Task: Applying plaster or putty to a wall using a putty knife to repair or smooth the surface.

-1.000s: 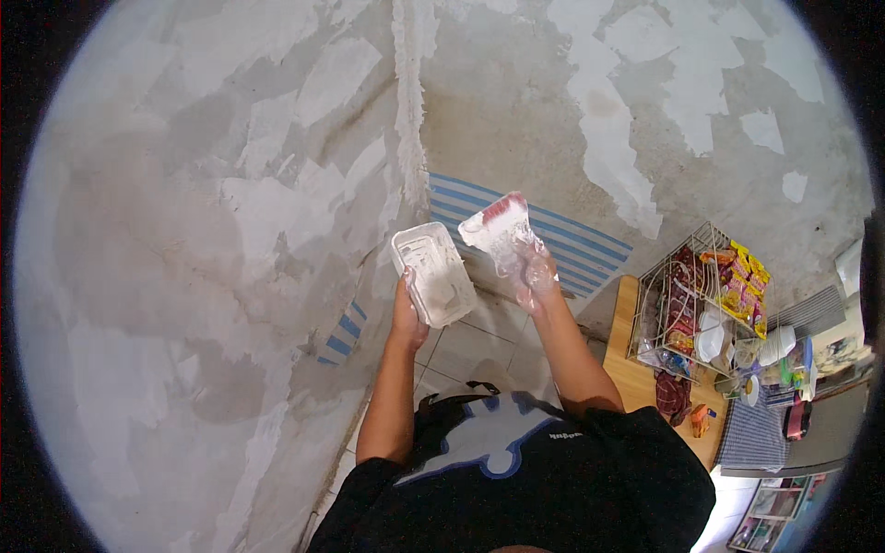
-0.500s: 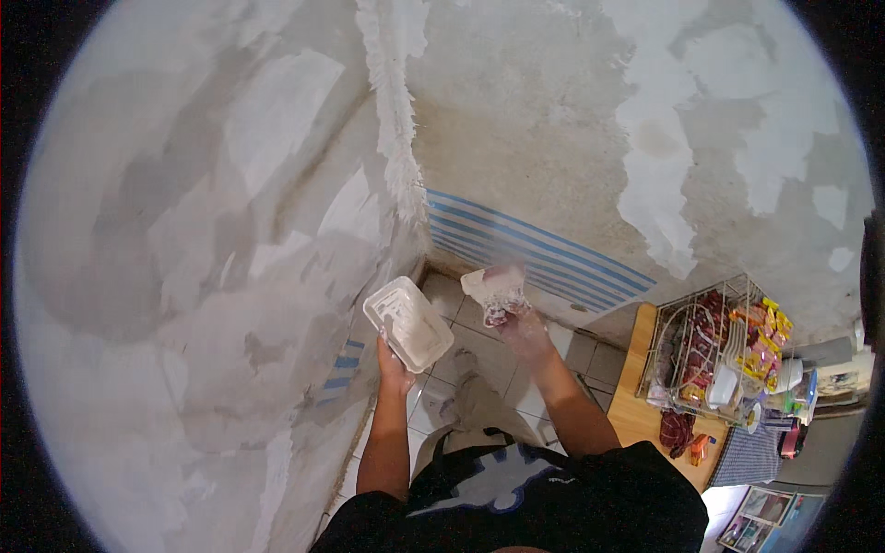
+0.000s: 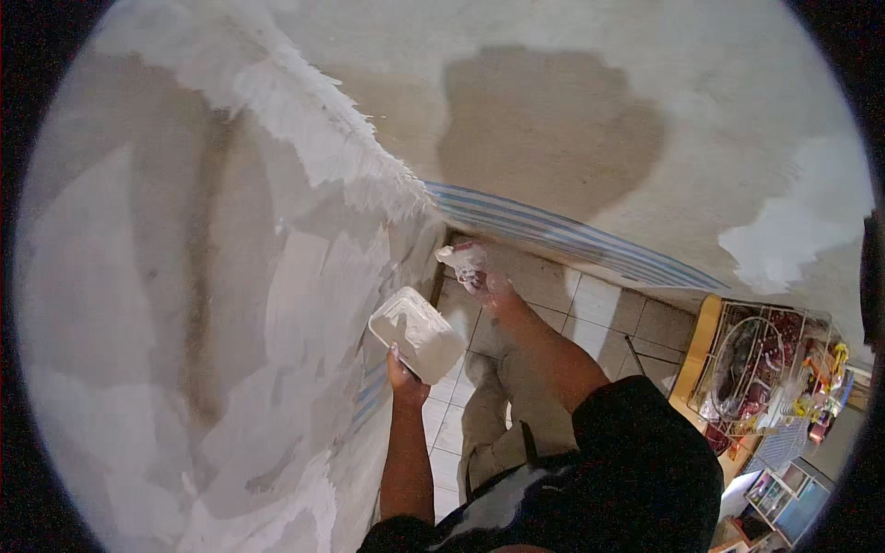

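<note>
My left hand (image 3: 407,381) grips a white rectangular plastic tub (image 3: 442,360) by its near side, with the thumb over the rim. Creamy white filler paste (image 3: 420,324) coats the inside of the tub. Farther forward and to the right, my right hand (image 3: 482,280) is closed round a putty knife (image 3: 459,254). White paste covers the tool's wide end, and its handle is hidden in the fingers. That hand is smeared with white as well. The putty knife is near the foot of the wall corner, apart from the tub.
A patched grey wall (image 3: 230,304) rises close on the left and another wall (image 3: 590,120) stands ahead. A blue-striped band (image 3: 572,235) runs low along the far one. On the right, a wooden table (image 3: 708,332) carries a wire rack (image 3: 770,359) with packets. Tiles (image 3: 595,304) cover the floor.
The view has turned and come nearer the corner. My right hand has moved the putty knife forward, toward the corner. My left hand still holds the tub, now tilted a little differently.
</note>
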The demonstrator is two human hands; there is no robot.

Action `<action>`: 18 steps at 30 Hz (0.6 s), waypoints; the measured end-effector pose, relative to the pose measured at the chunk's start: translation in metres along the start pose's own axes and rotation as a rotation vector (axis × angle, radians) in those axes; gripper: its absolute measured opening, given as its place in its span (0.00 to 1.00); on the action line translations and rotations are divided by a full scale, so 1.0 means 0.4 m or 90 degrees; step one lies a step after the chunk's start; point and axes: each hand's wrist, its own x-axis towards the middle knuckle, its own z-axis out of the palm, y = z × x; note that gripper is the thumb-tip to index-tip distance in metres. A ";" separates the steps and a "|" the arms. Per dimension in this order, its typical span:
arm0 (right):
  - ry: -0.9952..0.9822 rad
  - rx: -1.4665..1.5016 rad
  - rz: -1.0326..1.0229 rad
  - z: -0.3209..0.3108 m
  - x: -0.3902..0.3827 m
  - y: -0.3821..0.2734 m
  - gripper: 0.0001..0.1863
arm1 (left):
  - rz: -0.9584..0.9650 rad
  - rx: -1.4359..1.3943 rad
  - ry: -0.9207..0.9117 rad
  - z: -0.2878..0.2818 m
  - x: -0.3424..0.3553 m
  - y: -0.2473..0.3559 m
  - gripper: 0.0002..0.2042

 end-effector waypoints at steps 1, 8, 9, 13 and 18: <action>-0.109 0.031 -0.030 -0.009 0.044 0.026 0.19 | 0.019 0.024 -0.026 0.004 -0.002 0.006 0.29; -0.245 0.419 0.124 -0.083 0.312 0.024 0.24 | -0.051 0.069 0.053 -0.148 0.113 -0.051 0.30; -0.248 0.421 0.130 -0.066 0.326 0.028 0.24 | -0.044 0.070 0.056 -0.159 0.125 -0.052 0.30; -0.204 0.435 0.052 -0.029 0.366 0.018 0.27 | -0.076 0.026 0.006 -0.178 0.177 -0.081 0.30; -0.196 0.499 0.080 -0.053 0.419 0.022 0.26 | -0.123 -0.024 0.032 -0.210 0.218 -0.127 0.31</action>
